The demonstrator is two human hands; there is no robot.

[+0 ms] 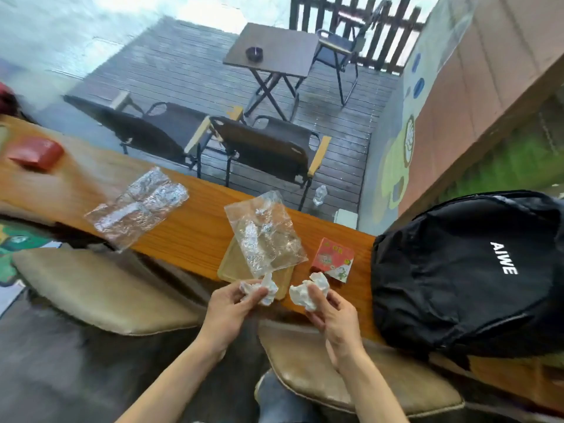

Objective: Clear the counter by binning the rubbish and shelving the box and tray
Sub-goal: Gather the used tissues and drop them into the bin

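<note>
My left hand [230,309] grips a crumpled white tissue [262,290] just above the near edge of the wooden counter [195,227]. My right hand [332,319] pinches a second crumpled tissue [309,291] beside it. Behind the tissues a small pale wooden tray [229,265] lies flat, half covered by a crinkled clear plastic wrapper [264,233]. A small red box [333,259] with a printed picture stands right of the tray. Another clear plastic wrapper [137,206] lies further left on the counter.
A black backpack [470,276] fills the counter's right end. A red object [36,154] sits at the far left. Two padded stool seats [100,291] stand below the counter's near edge. Beyond it are dark chairs [268,148] and a folding table [271,50] on decking.
</note>
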